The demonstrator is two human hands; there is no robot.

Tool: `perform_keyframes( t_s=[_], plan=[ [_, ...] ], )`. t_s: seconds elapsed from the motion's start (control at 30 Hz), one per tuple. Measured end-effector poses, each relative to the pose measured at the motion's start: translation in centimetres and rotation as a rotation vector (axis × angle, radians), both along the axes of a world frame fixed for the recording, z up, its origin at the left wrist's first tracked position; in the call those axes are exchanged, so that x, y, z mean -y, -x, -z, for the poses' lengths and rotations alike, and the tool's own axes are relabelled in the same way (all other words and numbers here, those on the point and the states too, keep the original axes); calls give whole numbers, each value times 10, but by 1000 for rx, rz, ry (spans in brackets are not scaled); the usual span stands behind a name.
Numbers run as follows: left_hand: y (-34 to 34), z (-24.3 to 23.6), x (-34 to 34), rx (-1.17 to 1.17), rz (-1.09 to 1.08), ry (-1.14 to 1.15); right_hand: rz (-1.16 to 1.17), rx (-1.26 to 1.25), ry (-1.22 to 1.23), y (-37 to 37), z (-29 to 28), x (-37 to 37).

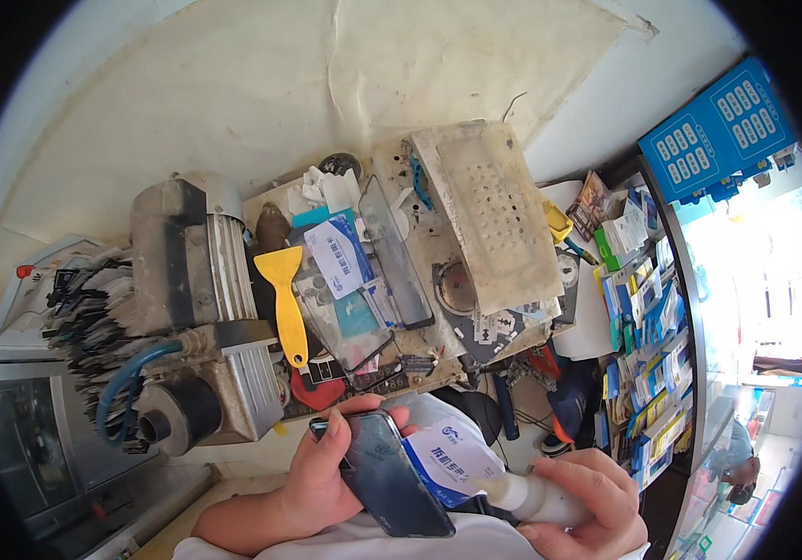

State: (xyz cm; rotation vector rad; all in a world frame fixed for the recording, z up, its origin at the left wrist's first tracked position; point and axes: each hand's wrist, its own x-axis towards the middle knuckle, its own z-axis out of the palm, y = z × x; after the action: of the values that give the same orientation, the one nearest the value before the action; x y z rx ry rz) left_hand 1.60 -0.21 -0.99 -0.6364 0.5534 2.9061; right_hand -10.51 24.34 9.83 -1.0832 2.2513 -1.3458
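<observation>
A dark smartphone (392,476) is tilted in my left hand (319,481), thumb along its near-left edge and fingertips showing past its top. Against the phone's right edge sits a blue-and-white card (457,457); whether it is wedged into the seam or only touches it I cannot tell. My right hand (602,504) is wrapped round a whitish bottle (550,501), whose narrow end points left toward the card's lower corner. On the bench beyond lie a yellow scraper (284,303), a similar card (338,257) and a dark glass panel (393,252).
A grimy motor-driven pump (205,280) stands at the left beside a stack of thin dark pieces (93,317). A perforated, yellowed plate (494,215) leans on the bench. Several small boxes (648,364) fill a shelf at right, near a glass counter.
</observation>
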Motion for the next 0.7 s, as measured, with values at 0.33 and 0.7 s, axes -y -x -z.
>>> perform_keyframes(
  t_s=[0.33,0.7],
  plan=[
    [2,-4,-1,6,7,103,-42,-50,-121,0,-12,14],
    [0,-6,4,-30,12,48,-59,-40,-187,-1,-17,20]
  ],
)
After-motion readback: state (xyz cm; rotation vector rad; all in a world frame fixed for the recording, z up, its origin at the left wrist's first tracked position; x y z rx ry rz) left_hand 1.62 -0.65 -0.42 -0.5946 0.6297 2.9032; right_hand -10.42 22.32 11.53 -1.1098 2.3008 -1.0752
